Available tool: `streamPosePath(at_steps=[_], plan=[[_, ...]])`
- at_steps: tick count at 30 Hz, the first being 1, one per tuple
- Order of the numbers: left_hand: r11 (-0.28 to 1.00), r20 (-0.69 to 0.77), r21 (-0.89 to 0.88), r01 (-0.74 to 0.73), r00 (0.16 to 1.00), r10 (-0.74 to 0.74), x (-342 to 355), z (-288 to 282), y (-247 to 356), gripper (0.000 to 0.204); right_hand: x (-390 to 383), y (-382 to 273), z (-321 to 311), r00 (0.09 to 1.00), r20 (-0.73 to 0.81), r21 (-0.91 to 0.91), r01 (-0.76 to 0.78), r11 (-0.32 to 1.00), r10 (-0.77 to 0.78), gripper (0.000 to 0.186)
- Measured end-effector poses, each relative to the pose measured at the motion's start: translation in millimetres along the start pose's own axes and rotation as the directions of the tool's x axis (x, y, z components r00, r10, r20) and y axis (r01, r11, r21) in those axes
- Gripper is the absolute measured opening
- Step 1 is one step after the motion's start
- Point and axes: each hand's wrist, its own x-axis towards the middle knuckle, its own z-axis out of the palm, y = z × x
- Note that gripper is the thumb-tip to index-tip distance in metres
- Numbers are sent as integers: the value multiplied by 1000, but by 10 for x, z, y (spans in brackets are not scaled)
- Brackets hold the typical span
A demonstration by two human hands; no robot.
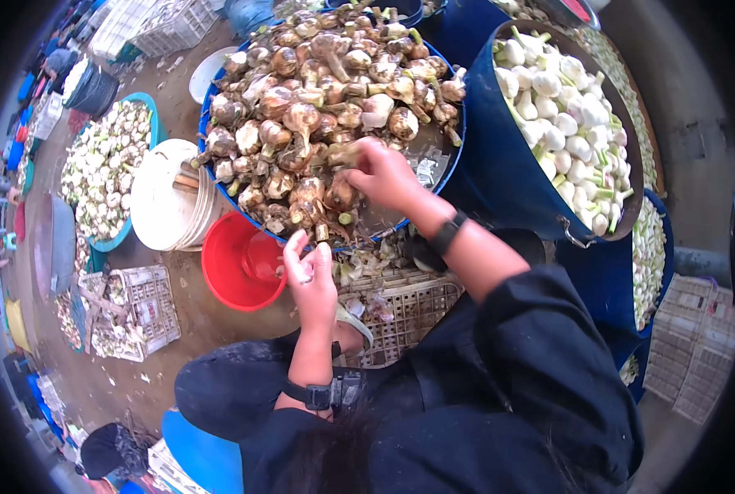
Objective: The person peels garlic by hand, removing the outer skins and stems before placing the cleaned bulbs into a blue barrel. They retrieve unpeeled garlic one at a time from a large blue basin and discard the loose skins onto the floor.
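Note:
In front of me a wide blue-rimmed tub is heaped with unpeeled garlic bulbs, brown-skinned and dirty, with short cut stems. My right hand reaches over its near side, thumb and fingers closing on a garlic bulb at the edge of the heap; the fingertips partly hide the grip. Lower and to the left, my left hand is raised by the tub's near rim, its fingers apart and nothing visible in it. A cut garlic stem pokes up just beyond those fingertips.
A red bucket stands left of my left hand, beside white stacked lids or buckets. At right, a tall blue drum holds peeled white garlic. Below the tub sits a plastic crate. More garlic fills a teal basin.

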Motion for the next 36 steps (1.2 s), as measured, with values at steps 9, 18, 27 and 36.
streamPosePath(at_steps=[9,18,27,36], plan=[[999,39,17,36,999,-36,62,-112,96,25,-889,-698,-69,918,36,-351,382,855,-395,37],[867,259,498,9,953,-158,10,-123,-11,16,-1157,-502,-43,806,479,-348,539,767,-348,8],[907,346,386,169,885,-313,40,-94,39,17,-1286,-471,30,869,444,-342,390,855,-218,14],[986,502,146,75,853,-139,36,-145,-1,28,-1287,-286,73,752,589,540,-639,548,297,24]])
